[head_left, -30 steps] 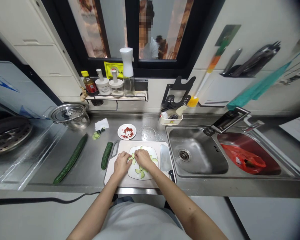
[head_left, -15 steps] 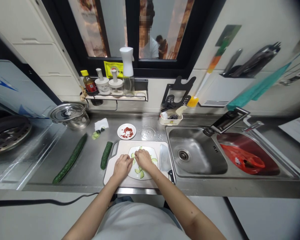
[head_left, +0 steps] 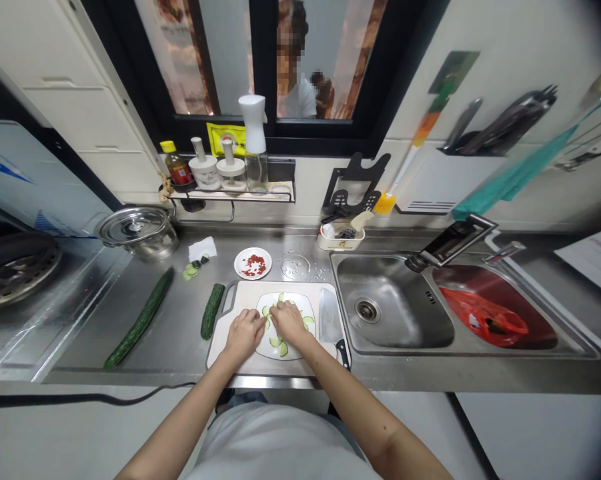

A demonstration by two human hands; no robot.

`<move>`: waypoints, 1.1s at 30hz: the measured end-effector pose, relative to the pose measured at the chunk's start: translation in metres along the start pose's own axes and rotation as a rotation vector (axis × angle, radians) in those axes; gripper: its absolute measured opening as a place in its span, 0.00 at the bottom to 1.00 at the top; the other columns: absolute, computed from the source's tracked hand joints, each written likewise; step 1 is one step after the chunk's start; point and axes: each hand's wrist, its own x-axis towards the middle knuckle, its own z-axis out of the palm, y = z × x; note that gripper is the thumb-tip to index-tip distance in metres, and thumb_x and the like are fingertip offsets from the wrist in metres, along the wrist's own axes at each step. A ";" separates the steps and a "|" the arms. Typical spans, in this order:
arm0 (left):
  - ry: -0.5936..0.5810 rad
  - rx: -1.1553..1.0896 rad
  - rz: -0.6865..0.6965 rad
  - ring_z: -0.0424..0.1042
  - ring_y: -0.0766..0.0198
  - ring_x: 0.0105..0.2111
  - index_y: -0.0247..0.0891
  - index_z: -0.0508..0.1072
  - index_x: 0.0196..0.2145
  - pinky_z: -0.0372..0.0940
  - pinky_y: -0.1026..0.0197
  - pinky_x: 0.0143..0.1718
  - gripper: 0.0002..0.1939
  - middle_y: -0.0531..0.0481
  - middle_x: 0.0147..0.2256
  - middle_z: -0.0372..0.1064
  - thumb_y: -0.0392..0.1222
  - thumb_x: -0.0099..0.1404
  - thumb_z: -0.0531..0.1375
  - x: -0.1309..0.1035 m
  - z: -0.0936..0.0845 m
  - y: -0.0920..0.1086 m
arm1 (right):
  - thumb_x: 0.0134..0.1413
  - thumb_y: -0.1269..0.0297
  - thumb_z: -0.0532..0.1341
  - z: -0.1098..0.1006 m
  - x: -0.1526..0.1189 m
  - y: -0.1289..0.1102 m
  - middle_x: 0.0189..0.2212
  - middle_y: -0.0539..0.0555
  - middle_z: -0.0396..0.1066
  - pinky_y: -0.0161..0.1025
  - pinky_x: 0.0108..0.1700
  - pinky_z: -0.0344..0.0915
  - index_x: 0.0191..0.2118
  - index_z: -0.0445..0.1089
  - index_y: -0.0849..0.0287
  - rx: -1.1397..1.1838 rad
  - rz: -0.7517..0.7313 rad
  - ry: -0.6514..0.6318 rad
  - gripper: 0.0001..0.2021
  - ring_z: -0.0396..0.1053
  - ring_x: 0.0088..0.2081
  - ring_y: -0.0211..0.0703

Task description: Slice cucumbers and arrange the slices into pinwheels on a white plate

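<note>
A white plate (head_left: 287, 299) rests on the pale cutting board (head_left: 225, 343), with thin cucumber slices (head_left: 279, 346) laid around it in small fans. At the plate's left edge, my left hand (head_left: 247, 331) has its fingers pinched at a cucumber slice. My right hand (head_left: 287, 321) reaches over the middle of the plate, fingers closed on a slice that they mostly cover. On the right of the board lies a cleaver (head_left: 330, 317) with a black handle. A cut piece of cucumber (head_left: 213, 311) sits beside the board's left edge.
A whole cucumber (head_left: 140, 319) lies farther left. Behind the board stands a small plate of chopped red pieces (head_left: 253, 263), near cucumber scraps (head_left: 191, 271) and a white tissue (head_left: 202, 249). A lidded pot (head_left: 139, 233) is back left; a double sink (head_left: 395, 300) is right.
My hands stay at almost the same place over the plate, with only slight finger movement. The whole view shifts a little.
</note>
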 end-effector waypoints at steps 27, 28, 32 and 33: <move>-0.067 0.013 -0.054 0.62 0.59 0.39 0.42 0.77 0.39 0.59 0.58 0.39 0.11 0.46 0.35 0.67 0.39 0.67 0.54 0.005 -0.007 0.006 | 0.66 0.65 0.47 -0.023 -0.017 0.027 0.41 0.57 0.70 0.37 0.45 0.53 0.45 0.71 0.58 0.098 0.189 0.074 0.16 0.62 0.45 0.44; -0.068 0.015 -0.057 0.62 0.59 0.39 0.42 0.77 0.39 0.59 0.58 0.39 0.11 0.46 0.36 0.67 0.39 0.67 0.54 0.005 -0.007 0.006 | 0.66 0.65 0.47 -0.021 -0.018 0.026 0.41 0.57 0.70 0.37 0.45 0.53 0.45 0.72 0.58 0.094 0.189 0.063 0.15 0.62 0.45 0.44; -0.078 0.019 -0.058 0.62 0.58 0.39 0.42 0.77 0.39 0.59 0.58 0.39 0.11 0.46 0.36 0.67 0.39 0.67 0.54 0.005 -0.005 0.005 | 0.64 0.65 0.50 -0.013 -0.018 0.013 0.42 0.58 0.69 0.38 0.44 0.55 0.44 0.72 0.58 0.077 0.146 -0.001 0.13 0.62 0.45 0.46; -0.080 0.018 -0.057 0.62 0.58 0.39 0.42 0.76 0.39 0.59 0.58 0.39 0.11 0.46 0.36 0.67 0.39 0.66 0.54 0.005 -0.005 0.004 | 0.63 0.65 0.51 -0.011 -0.017 0.010 0.43 0.59 0.69 0.39 0.44 0.55 0.44 0.72 0.58 0.073 0.133 -0.012 0.13 0.62 0.46 0.47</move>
